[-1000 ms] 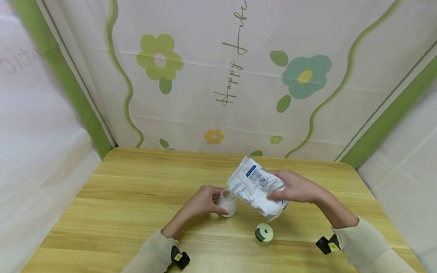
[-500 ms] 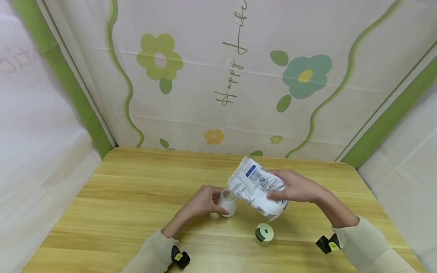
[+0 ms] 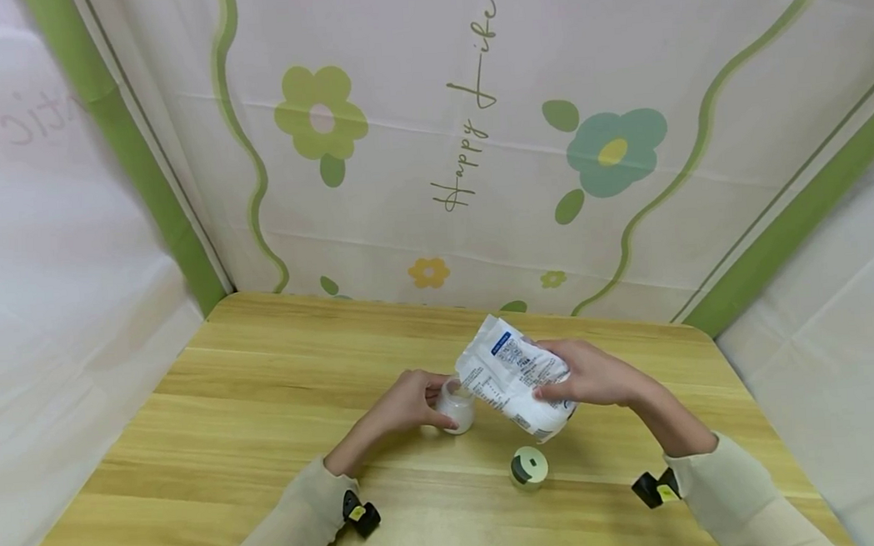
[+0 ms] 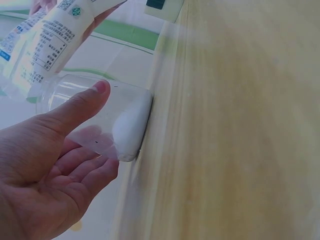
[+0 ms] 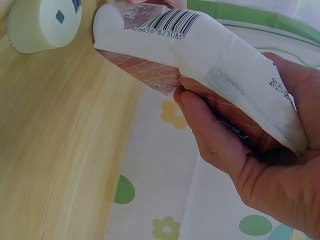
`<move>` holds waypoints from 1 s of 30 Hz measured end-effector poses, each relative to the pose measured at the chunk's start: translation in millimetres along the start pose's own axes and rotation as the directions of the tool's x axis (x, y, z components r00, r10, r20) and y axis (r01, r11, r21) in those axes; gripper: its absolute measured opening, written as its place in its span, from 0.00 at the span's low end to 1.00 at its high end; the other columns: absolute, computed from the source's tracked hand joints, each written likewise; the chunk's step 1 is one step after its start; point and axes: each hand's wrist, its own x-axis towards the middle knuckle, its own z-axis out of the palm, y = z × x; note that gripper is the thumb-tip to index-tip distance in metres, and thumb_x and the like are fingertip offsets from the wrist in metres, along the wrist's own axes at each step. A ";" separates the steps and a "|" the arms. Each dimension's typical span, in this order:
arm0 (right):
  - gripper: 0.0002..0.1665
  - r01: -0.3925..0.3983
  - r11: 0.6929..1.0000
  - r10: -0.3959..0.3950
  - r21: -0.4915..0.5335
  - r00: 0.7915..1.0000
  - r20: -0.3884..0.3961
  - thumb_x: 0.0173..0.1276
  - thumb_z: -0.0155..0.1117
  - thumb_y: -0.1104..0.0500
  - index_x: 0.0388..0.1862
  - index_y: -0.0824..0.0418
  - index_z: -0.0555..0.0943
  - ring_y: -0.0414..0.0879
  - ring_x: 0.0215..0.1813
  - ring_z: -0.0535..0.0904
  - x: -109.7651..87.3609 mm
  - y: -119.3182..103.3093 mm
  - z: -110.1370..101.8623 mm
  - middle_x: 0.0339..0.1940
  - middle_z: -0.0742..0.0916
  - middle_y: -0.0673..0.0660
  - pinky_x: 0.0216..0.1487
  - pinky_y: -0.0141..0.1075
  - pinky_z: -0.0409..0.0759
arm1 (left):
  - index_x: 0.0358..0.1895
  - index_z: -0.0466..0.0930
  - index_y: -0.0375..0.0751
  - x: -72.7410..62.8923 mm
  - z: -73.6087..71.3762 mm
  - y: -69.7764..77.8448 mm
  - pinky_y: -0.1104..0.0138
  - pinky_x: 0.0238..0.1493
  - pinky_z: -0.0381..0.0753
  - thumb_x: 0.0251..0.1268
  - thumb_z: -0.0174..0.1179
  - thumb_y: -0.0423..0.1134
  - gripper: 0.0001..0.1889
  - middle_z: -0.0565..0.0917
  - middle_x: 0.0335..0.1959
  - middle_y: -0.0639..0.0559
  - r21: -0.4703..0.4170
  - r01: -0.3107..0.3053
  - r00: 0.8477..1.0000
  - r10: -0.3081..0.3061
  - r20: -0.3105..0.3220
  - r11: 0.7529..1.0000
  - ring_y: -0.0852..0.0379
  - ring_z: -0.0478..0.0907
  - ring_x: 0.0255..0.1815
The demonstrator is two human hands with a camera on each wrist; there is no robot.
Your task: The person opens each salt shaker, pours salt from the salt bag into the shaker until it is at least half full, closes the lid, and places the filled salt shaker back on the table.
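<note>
Jar (image 3: 456, 410), clear, open-mouthed, upright on table (image 3: 278, 374), mid-width; grasped by left hand (image 3: 417, 401), thumb on one side, fingers round the other. Bag (image 3: 514, 381), white, printed, aloft and tilted, narrow end at jar mouth; contact with rim not possible to tell. Bag grasped by right hand (image 3: 592, 372), thumb on printed face. Lid (image 3: 529, 465), round, pale green, dark patch on top; on table, near side of bag, apart from both hands. Far table edge beyond jar and bag, at foot of curtain (image 3: 391, 142); a strip of wood between jar and that edge. Broadest run of wood to left of left forearm; narrower run between right forearm and right edge; more wood nearward of lid, between sleeves (image 3: 294, 515). Room between jar and bag: little, end overlapping mouth in head view. In left wrist view only: white contents (image 4: 131, 131) low in jar, plainly distinct, base flat against wood. In right wrist view only: barcode (image 5: 172, 23), brown side of bag with pale lettering, side wall of lid. In head view only: full tabletop outline, both forearms, black wrist cameras (image 3: 361, 514), curtain lettering "Happy Life" (image 3: 464, 108).
</note>
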 end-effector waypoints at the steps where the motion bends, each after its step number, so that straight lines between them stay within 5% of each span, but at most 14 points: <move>1: 0.35 -0.001 1.000 0.001 -0.002 1.000 0.000 0.64 0.69 0.58 0.67 0.70 0.71 0.40 0.36 0.85 0.0 0.0 0.1 0.40 0.88 0.55 0.38 0.33 0.83 | 0.57 0.83 0.38 -0.1 -0.1 0.0 0.69 0.50 0.84 0.46 0.79 0.38 0.29 0.88 0.52 0.46 0.000 0.002 1.000 -0.002 0.000 1.000 0.57 0.85 0.50; 30: 0.38 -0.015 1.000 0.015 -0.008 1.000 -0.003 0.65 0.69 0.58 0.70 0.71 0.68 0.39 0.37 0.85 -1.2 -1.8 0.8 0.42 0.88 0.55 0.39 0.33 0.83 | 0.55 0.84 0.41 1.3 0.3 -0.6 0.71 0.46 0.84 0.47 0.79 0.37 0.27 0.89 0.48 0.50 -0.003 0.003 1.000 -0.003 0.008 1.000 0.61 0.85 0.46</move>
